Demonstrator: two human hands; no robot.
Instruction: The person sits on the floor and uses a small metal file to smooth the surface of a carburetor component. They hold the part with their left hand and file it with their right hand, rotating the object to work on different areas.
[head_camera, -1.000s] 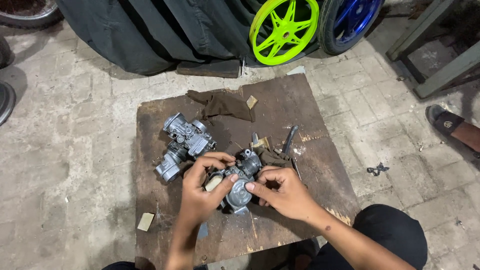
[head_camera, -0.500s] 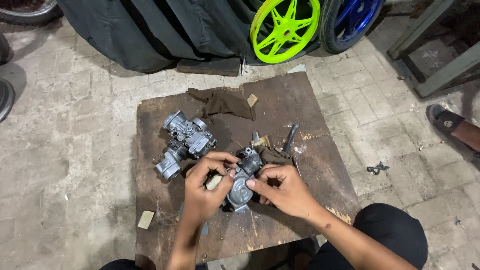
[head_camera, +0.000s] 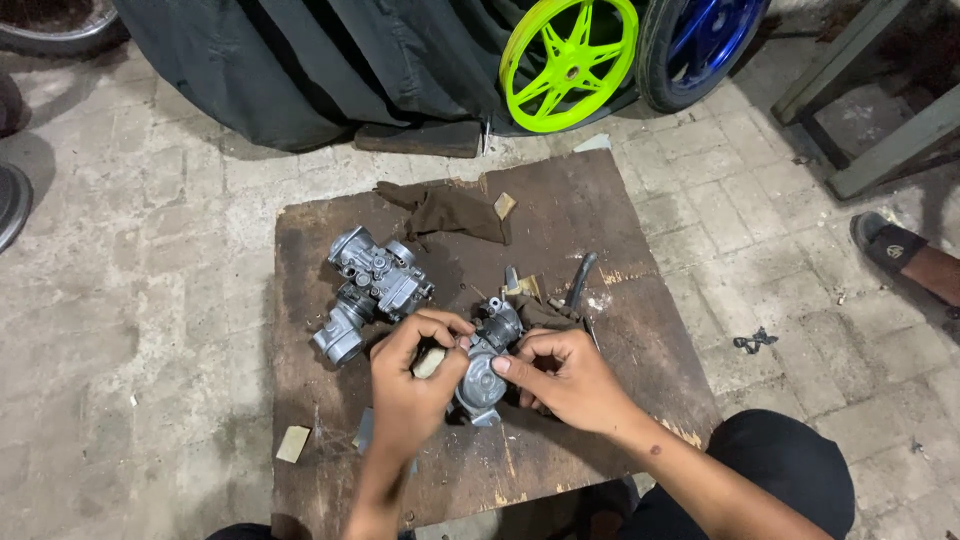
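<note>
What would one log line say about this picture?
left hand: gripping grey carburetor | right hand: gripping same carburetor | second carburetor: lying on brown board, apart | brown rag: far edge of board

Dull grey cast metal, matt and grimy, makes up the carburettor (head_camera: 485, 365) gripped between the left hand (head_camera: 410, 385) and right hand (head_camera: 565, 380); a second carburettor (head_camera: 370, 290) shows the same unpolished alloy. Both sit over a dark, scuffed wooden board (head_camera: 620, 220), stained and chipped at its edges. A brown cloth rag (head_camera: 450, 210) looks soft and matt. The green wheel rim (head_camera: 565, 62) gleams with glossy paint above rough concrete pavers (head_camera: 130, 300).
</note>
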